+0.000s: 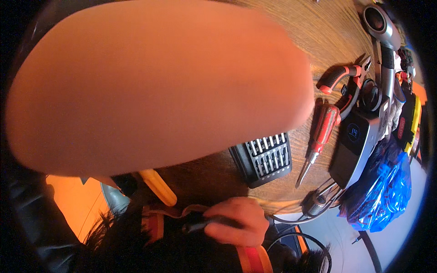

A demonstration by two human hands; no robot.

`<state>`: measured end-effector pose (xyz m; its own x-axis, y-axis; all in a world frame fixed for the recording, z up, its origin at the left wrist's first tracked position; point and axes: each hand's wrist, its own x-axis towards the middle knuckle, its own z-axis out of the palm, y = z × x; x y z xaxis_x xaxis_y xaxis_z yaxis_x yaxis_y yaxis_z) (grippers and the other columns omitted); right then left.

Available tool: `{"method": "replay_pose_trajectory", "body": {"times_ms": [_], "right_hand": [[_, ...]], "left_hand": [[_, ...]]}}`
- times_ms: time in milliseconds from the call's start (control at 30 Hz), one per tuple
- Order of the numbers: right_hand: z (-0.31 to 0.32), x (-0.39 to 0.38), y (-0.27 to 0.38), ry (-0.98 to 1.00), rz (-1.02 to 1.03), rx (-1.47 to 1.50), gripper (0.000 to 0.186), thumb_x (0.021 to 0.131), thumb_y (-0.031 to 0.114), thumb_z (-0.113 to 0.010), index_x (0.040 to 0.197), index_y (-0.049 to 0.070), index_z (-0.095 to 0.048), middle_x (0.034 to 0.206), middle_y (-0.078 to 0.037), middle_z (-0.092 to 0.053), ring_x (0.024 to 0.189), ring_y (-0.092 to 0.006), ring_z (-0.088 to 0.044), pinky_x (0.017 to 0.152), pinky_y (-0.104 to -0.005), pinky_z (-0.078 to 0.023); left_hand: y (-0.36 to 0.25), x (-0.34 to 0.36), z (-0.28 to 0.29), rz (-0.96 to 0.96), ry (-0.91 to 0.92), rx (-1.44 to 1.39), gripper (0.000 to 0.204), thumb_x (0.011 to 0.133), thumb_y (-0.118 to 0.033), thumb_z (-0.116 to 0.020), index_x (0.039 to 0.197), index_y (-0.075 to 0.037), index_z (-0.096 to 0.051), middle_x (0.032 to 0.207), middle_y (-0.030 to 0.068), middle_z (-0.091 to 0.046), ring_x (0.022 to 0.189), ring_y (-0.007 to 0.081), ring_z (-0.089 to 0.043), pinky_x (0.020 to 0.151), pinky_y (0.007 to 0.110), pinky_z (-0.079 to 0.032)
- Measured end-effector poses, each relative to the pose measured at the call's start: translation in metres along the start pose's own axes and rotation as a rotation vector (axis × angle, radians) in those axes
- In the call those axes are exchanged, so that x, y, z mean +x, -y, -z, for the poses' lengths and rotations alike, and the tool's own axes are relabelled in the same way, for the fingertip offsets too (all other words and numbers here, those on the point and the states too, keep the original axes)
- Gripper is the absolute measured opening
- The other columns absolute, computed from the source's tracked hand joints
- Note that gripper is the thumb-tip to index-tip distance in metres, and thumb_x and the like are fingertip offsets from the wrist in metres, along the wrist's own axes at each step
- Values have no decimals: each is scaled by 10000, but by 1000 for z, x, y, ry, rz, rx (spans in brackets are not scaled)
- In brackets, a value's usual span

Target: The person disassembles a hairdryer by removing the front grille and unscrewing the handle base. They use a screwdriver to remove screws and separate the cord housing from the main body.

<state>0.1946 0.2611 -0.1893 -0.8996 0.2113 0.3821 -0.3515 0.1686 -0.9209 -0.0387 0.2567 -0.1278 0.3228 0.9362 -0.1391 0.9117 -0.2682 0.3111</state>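
Observation:
A blurred, skin-toned shape, apparently my left hand (pixel 159 86), is very close to the camera and covers most of the upper left. Its separate fingers cannot be made out. Low in the middle, my right hand (pixel 243 220) is closed, with a slim dark object (pixel 195 226) sticking out to its left; its kind is unclear. Just beyond that hand lies a black bit set (pixel 268 157) with rows of metal bits, partly hidden by the near shape. A yellow bar-like piece (pixel 157 187) shows left of my right hand.
On the wooden table (pixel 318 22) to the right lie a red-handled screwdriver (pixel 324 127) and red-and-black pliers (pixel 339 78). Beside them are a grey device (pixel 357 143), a silver cylinder-headed tool (pixel 382 27) and a blue plastic bag (pixel 382 195). Cables (pixel 296 220) hang near the edge.

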Motion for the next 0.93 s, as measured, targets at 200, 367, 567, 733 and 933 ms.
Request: {"method": "replay_pose_trajectory", "body": {"times_ms": [200, 367, 567, 733, 933], "right_hand": [[11, -3, 20, -99, -165, -556, 243, 690, 51, -680, 898, -23, -580, 821, -159, -625, 610, -238, -565, 538, -308, -452], [14, 4, 10, -322, -302, -1179, 614, 565, 412, -812, 907, -19, -539, 1100, -188, -563, 890, -318, -568, 754, -362, -483], [15, 13, 6, -281, -407, -1079, 541, 648, 217, -776, 1122, 54, -574, 1239, -184, -497, 1103, -359, -477, 949, -415, -389], [20, 12, 4, -269, -348, -1055, 592, 644, 216, -772, 1176, 62, -563, 1223, -161, -517, 1096, -344, -486, 944, -415, -391], [21, 10, 0, -247, -360, -1085, 594, 660, 240, -764, 1199, 91, -563, 1224, -164, -516, 1109, -331, -478, 947, -417, -395]], "left_hand": [[-12, -7, -6, 3, -97, 160, 140, 750, -120, -496, 785, 9, -536, 847, 88, -491, 820, 228, -545, 646, 323, -485], [11, -15, -15, -190, -190, -67, 143, 780, -124, -502, 766, 17, -520, 803, 133, -495, 734, 282, -538, 664, 355, -465], [26, -11, -33, -274, -302, -293, 146, 772, -114, -567, 749, 21, -518, 732, 151, -497, 689, 316, -524, 659, 380, -437], [29, 3, -9, -103, 203, -253, 140, 778, -111, -563, 735, 16, -524, 719, 157, -509, 698, 329, -522, 659, 388, -418], [-14, -21, -26, -29, -215, 298, 251, 769, -91, -547, 997, 13, -550, 1134, 208, -560, 1023, 289, -581, 885, 346, -462]]}}
